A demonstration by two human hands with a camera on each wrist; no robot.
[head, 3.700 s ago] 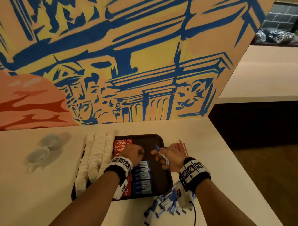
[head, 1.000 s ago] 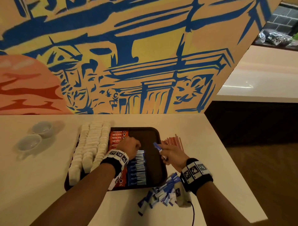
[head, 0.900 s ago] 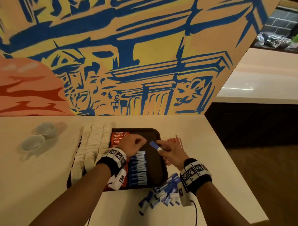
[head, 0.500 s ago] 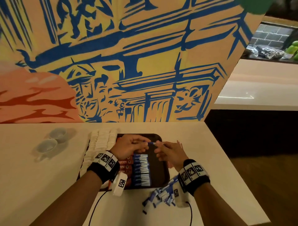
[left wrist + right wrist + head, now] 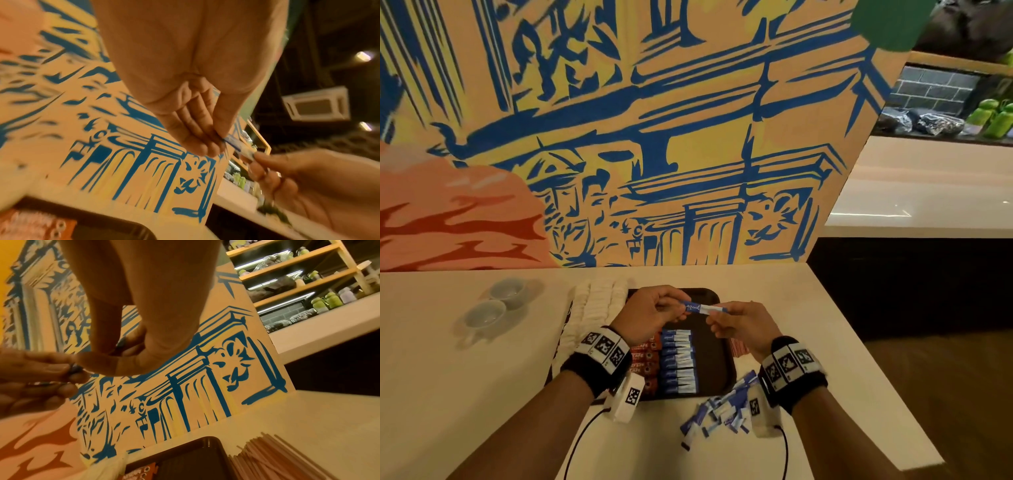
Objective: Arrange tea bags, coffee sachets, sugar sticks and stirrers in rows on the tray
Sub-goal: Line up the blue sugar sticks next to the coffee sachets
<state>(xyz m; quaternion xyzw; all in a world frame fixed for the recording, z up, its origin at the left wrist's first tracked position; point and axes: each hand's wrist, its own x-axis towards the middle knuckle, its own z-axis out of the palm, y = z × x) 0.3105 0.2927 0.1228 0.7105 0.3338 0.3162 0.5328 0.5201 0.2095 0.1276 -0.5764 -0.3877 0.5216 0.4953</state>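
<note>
Both hands hold one blue-and-white sugar stick (image 5: 702,308) level in the air above the far end of the dark tray (image 5: 717,363). My left hand (image 5: 680,306) pinches its blue end and my right hand (image 5: 717,313) pinches its white end. The left wrist view shows the stick (image 5: 233,142) between the left fingertips and the right hand (image 5: 287,178). On the tray lie white tea bags (image 5: 595,308), red coffee sachets (image 5: 642,359) and a row of sugar sticks (image 5: 678,359). Brown stirrers (image 5: 277,459) lie on the table right of the tray, mostly hidden in the head view.
A loose pile of sugar sticks (image 5: 715,411) lies on the white table in front of the tray. Two small cups (image 5: 496,303) stand at the left. A painted wall (image 5: 654,137) rises right behind the table. The table's right edge (image 5: 859,342) drops to a dark floor.
My right hand carried the sugar stick leftward and up. My left hand rose off the tray to meet it, so both hands now pinch the stick above the tray.
</note>
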